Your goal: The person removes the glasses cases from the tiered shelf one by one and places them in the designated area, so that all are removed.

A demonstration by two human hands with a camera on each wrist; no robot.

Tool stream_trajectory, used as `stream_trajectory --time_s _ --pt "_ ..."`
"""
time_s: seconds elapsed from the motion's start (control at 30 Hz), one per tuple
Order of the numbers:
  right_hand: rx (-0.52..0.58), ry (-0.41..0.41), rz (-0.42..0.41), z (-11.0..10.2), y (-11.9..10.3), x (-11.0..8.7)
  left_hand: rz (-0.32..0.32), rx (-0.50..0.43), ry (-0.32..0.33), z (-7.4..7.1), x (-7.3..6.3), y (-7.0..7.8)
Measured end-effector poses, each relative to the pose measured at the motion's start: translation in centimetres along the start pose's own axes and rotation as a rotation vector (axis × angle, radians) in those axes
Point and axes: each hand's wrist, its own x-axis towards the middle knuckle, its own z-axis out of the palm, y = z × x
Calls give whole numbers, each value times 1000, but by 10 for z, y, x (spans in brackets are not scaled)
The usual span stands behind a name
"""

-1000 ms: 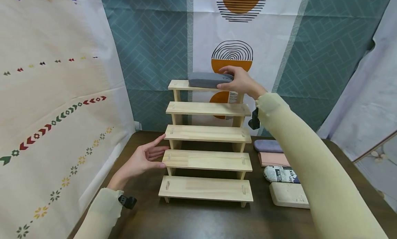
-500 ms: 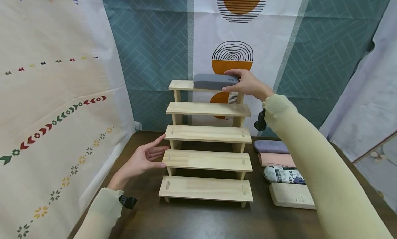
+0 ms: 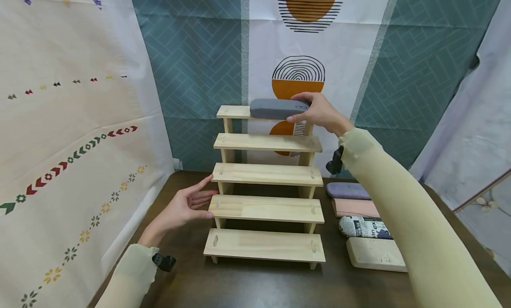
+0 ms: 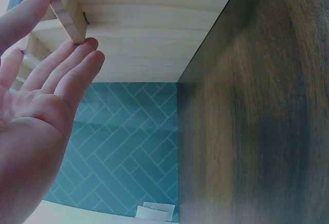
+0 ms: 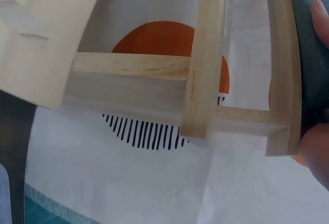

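Note:
A grey glasses case [image 3: 275,108] lies lengthwise on the top shelf of a stepped wooden rack [image 3: 267,173]. My right hand [image 3: 321,112] grips its right end between thumb and fingers. In the right wrist view, the dark side of the case [image 5: 312,64] and parts of the fingers show at the right edge. Lower down, my left hand [image 3: 181,208] rests against the rack's left side, thumb at the second shelf from the bottom. Nearly straight fingers of the left hand [image 4: 36,111] touch a shelf end in the left wrist view.
Right of the rack, a purple case [image 3: 347,190], a pink case [image 3: 355,207], a pouch with printed lettering [image 3: 364,227] and a white case [image 3: 375,254] lie in a column on the dark table [image 3: 263,283]. Patterned cloths [image 3: 191,77] hang behind and beside it.
The glasses case has shifted a little to the right along the top shelf, together with my right hand. My left hand has stayed in place against the rack.

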Motion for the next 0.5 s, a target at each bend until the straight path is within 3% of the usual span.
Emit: stream_trajectory --time_s 0.2,0.5 --pt "38 21 9 0 1 -11 8 3 -3 0 0 -2" --pt "88 7 -59 2 5 -34 16 16 -3 0 0 -3"
